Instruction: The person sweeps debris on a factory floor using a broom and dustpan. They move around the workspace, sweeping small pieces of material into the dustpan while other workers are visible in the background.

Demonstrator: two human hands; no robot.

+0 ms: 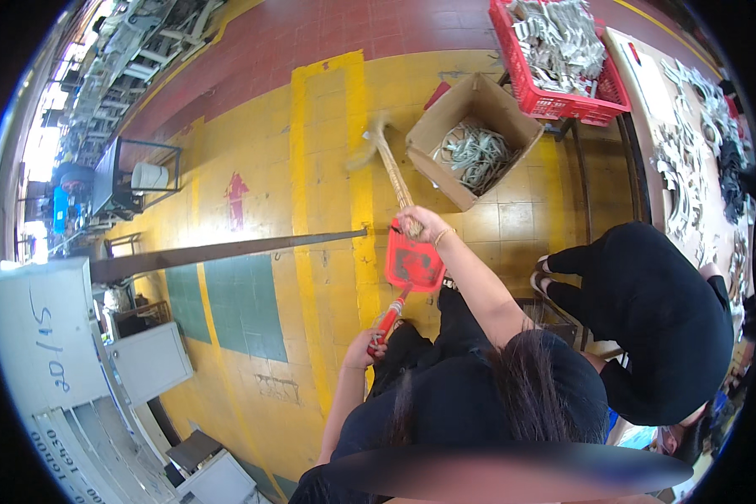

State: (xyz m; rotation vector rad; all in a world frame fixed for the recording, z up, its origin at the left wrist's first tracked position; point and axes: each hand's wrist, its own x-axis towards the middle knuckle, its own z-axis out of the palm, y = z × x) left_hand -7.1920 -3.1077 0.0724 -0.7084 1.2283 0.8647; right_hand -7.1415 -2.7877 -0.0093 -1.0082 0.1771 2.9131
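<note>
My left hand (pixel 363 347) is wrapped round the red handle of a dustpan (pixel 427 270). The dustpan's red tray lies ahead of my feet, with dark dirt or wear on its inside. In my right hand (pixel 422 225), fingers closed, is a broom (pixel 391 172) with a woven, straw-coloured handle. The broom slants up and away to the left, and its pale bristle end is blurred over the yellow floor. My right hand is above the far edge of the dustpan. Close beyond the hand stands an open cardboard box (pixel 435 126) with pale strips (pixel 476 157) inside.
A red plastic basket (pixel 554 107) heaped with pale pieces stands at the far right. Next to it runs a long table (pixel 644 101) covered in pieces. A person in black (pixel 664 319) bends beside it. A post (pixel 227 252) and white cabinets (pixel 149 361) are on the left.
</note>
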